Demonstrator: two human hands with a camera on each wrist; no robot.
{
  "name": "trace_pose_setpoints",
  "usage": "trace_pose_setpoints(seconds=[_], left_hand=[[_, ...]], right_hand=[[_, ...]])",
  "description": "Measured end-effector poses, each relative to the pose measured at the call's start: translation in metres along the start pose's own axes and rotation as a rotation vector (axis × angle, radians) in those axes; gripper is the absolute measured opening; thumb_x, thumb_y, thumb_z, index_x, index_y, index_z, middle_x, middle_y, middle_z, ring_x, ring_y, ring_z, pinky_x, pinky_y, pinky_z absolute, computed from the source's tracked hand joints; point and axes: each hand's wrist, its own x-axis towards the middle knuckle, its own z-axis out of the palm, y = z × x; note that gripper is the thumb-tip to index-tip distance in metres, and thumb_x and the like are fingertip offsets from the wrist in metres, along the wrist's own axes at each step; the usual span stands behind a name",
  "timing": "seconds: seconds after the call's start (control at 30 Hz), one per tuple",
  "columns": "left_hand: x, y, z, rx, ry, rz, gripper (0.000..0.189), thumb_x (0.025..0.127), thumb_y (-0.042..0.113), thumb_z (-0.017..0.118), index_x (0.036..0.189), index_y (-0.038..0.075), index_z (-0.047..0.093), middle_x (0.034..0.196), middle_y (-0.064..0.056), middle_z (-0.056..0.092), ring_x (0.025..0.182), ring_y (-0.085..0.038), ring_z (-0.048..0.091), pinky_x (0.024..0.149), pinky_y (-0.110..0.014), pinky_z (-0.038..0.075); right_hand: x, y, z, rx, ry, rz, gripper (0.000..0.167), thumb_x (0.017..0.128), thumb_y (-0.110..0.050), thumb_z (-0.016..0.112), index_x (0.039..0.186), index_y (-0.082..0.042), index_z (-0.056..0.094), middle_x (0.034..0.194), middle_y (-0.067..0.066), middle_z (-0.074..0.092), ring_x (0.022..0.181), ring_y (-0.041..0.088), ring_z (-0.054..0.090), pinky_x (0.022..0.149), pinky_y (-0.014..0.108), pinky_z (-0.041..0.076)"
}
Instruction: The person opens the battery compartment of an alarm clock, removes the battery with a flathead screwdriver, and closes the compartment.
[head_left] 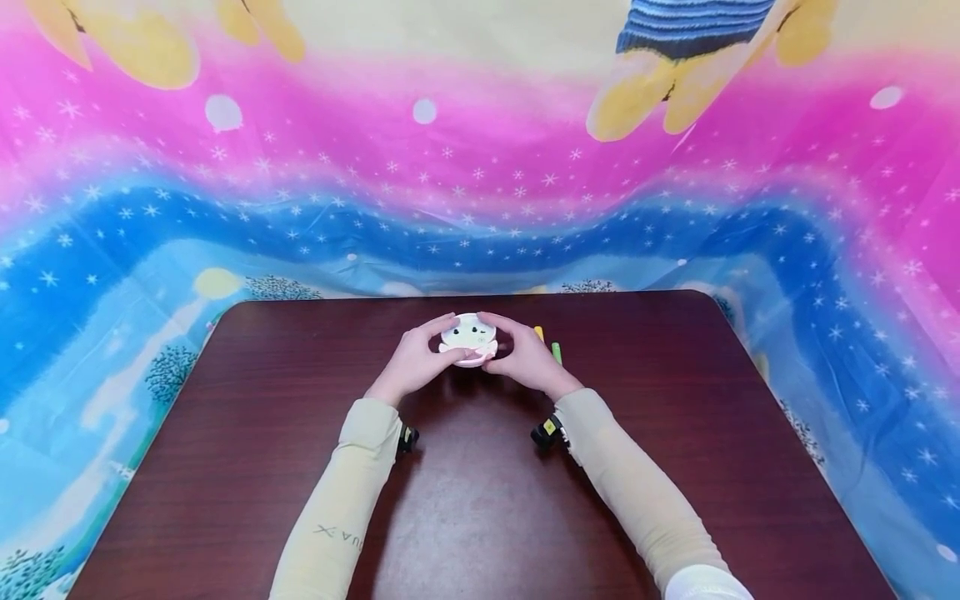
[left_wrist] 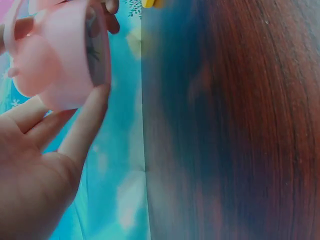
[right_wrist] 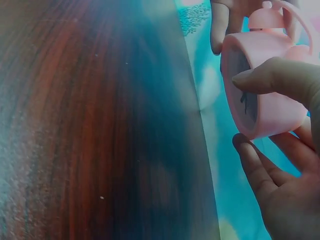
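Observation:
A small pink alarm clock (head_left: 468,337) with bells and a handle on top is held up over the far part of the table, between both hands. My left hand (head_left: 412,358) grips one side, its thumb at the front rim and other fingers behind the body, as the left wrist view shows of the clock (left_wrist: 65,60). On the other side my right hand (head_left: 528,358) holds the clock (right_wrist: 275,107), thumb across the face and fingers around the body. The dial's details are too blurred to read.
Beside the right hand, a yellow stick-like item (head_left: 538,332) and a green one (head_left: 557,352) lie on the dark wooden table (head_left: 465,517), partly hidden. A patterned cloth (head_left: 450,192) hangs behind the table's far edge and around its sides.

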Motion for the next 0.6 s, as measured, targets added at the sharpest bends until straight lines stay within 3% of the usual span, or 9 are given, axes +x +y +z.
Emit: trace_pose_setpoints(seconds=[0.07,0.17,0.27,0.33,0.47,0.6], left_hand=[[-0.0008,0.0003,-0.0004,-0.016,0.019,0.0,0.064,0.088,0.038,0.081,0.141,0.008,0.062,0.151,-0.005,0.052,0.139,-0.019,0.044,0.111,-0.038,0.038],[-0.0034,0.0005,0.0012,-0.137,0.04,-0.016,0.07,0.084,0.04,0.085,0.143,0.01,0.062,0.155,0.006,0.045,0.13,-0.015,0.054,0.102,-0.033,0.048],[-0.0055,-0.0004,0.003,-0.256,0.046,0.001,0.08,0.077,0.031,0.092,0.145,0.009,0.058,0.157,0.011,0.039,0.121,-0.015,0.061,0.091,-0.029,0.055],[-0.0049,-0.0023,0.004,-0.299,0.048,0.029,0.084,0.073,0.021,0.095,0.146,0.007,0.057,0.157,0.009,0.04,0.12,-0.018,0.062,0.09,-0.029,0.055],[-0.002,-0.0055,0.0046,-0.265,0.045,0.081,0.081,0.071,0.002,0.093,0.144,0.004,0.058,0.154,0.0,0.047,0.116,-0.023,0.065,0.089,-0.028,0.055],[0.0003,-0.0058,0.0042,-0.154,0.078,0.115,0.068,0.076,-0.005,0.087,0.138,0.004,0.063,0.147,-0.005,0.055,0.107,-0.023,0.069,0.085,-0.027,0.057]], right_hand=[[0.0007,-0.0005,-0.0014,0.003,0.009,-0.001,0.085,0.079,-0.002,0.086,0.153,-0.021,0.049,0.146,0.004,0.053,0.108,0.02,0.065,0.084,0.033,0.057],[0.0012,-0.001,-0.0039,0.006,0.022,-0.002,0.084,0.079,-0.004,0.086,0.152,-0.021,0.05,0.145,0.005,0.054,0.107,0.019,0.066,0.086,0.034,0.056],[0.0023,-0.0019,-0.0053,0.007,0.034,-0.014,0.083,0.078,-0.004,0.087,0.152,-0.019,0.052,0.143,0.007,0.056,0.106,0.019,0.067,0.088,0.034,0.056],[0.0029,-0.0013,-0.0057,0.009,0.044,-0.019,0.081,0.078,-0.004,0.087,0.151,-0.017,0.052,0.139,0.009,0.059,0.104,0.02,0.068,0.089,0.035,0.056],[0.0034,0.0005,-0.0047,0.035,0.045,-0.011,0.079,0.08,-0.003,0.086,0.15,-0.013,0.052,0.136,0.012,0.061,0.103,0.022,0.069,0.09,0.035,0.056],[0.0027,-0.001,-0.0037,0.054,0.042,0.002,0.078,0.08,-0.002,0.085,0.151,-0.012,0.052,0.137,0.014,0.06,0.105,0.023,0.069,0.091,0.037,0.056]])
